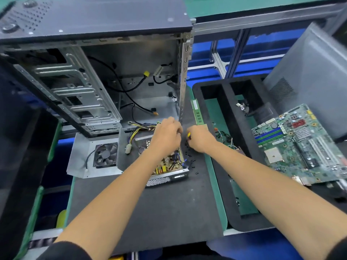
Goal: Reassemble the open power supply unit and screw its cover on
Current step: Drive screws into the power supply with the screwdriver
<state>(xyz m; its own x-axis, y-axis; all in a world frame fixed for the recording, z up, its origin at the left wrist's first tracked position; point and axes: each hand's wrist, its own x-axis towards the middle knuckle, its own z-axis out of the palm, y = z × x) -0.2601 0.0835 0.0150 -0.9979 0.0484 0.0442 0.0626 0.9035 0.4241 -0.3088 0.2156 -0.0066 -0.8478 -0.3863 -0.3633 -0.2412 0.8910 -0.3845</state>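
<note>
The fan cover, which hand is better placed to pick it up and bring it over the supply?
Probably the left hand. The cover lies left of the open supply, on that hand's side. The right hand already grips a yellow-handled tool.

Left hand (167, 134) curled over open power supply unit (165, 162), right hand (200, 138) beside it gripping yellow-handled tool (188, 135), fan cover (95, 156) left of hands, motherboard (300, 145) right

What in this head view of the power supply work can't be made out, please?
- Left hand: fingers face away; any grip is hidden.
- Tool in the right hand: only a yellow tip shows.
- Power supply unit: far half hidden by the left forearm.
- Black screws: too small to count.
</note>
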